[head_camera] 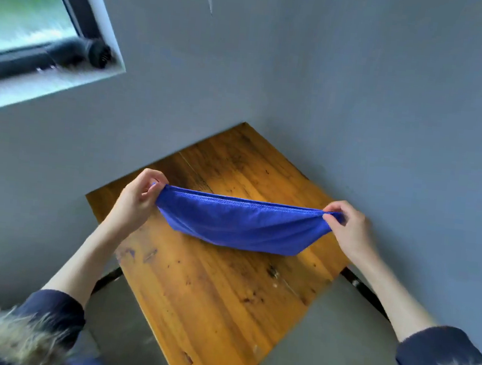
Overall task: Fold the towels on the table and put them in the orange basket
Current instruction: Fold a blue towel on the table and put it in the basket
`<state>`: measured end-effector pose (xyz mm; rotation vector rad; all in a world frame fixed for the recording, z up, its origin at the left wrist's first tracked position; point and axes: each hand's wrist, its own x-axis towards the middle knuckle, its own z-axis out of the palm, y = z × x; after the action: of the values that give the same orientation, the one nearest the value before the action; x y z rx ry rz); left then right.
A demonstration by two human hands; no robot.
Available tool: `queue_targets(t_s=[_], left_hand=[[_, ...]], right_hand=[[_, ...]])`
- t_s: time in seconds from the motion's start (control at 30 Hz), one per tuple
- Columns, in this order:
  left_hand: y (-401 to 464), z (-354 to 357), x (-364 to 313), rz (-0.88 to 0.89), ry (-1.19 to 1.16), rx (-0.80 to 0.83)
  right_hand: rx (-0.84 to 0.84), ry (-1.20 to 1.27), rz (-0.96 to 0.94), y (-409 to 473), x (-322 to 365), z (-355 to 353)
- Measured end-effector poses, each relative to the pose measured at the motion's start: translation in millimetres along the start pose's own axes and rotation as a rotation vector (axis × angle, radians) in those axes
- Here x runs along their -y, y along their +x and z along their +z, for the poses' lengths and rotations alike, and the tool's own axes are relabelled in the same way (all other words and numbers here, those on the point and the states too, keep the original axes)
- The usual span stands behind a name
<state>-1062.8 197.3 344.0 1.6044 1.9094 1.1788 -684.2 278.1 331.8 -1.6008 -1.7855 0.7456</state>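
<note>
Dark sleeves (57, 308) with pale fur trim sit closest, and from them two bare forearms reach out over the wooden table (215, 312), the left hand (136, 198) and the right hand (347, 228) each pinching one end of a blue towel (241, 226) between curled fingers and thumb. The towel hangs doubled and sagging in the air above the table's far half, clear of the wood or just brushing it. With only two small pinches, I reckon a corner could slip or the layers skew as it is laid down, spoiling the fold; the orange basket is out of sight.
</note>
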Motion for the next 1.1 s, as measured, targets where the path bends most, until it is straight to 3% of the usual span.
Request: queue_targets(t_s=[0.17, 0.43, 0.6, 0.73, 0.97, 1.1], left_hand=[[20.3, -28.4, -46.2, 0.038, 0.032, -0.099], [20.2, -60.9, -67.1, -0.064, 0.009, -0.349], [21.1, -76.5, -80.7, -0.062, -0.066, -0.441], [21.5, -85.2, -89.8, -0.048, -0.103, -0.419], [11.7, -81.9, -88.7, -0.035, -0.013, -0.385], [3.0, -69.0, -88.0, -0.035, -0.018, -0.353]], right_hand=[[0.008, 0.019, -0.082, 15.2, 27.0, -31.2], [0.129, 0.110, -0.179, 27.3, 69.8, -46.7], [0.295, -0.031, -0.283, 26.1, 72.2, -39.3], [0.427, -0.198, -0.336, 24.6, 64.4, -26.7], [0.200, -0.043, -0.311, 44.1, 72.0, -25.2], [0.068, 0.211, -0.214, 58.6, 79.1, -31.1]])
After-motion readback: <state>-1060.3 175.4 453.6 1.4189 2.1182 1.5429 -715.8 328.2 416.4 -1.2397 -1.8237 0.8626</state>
